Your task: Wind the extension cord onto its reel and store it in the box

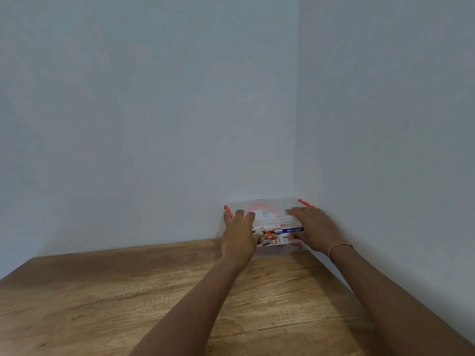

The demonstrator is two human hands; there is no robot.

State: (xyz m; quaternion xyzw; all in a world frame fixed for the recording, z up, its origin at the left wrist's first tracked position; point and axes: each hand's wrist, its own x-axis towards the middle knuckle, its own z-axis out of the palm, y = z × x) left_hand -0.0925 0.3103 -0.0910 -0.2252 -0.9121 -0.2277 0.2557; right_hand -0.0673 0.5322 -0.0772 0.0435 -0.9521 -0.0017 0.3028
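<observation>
Your left hand (237,233) and right hand (312,228) press flat, fingers extended and grasping nothing, on the lidded clear box (272,217) in the table (128,291) corner.

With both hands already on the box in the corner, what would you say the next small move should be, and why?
Probably let go and draw both hands back. The clear box sits lidded in the wall corner on the table, the orange reel showing inside, left hand and right hand resting on it.
</observation>
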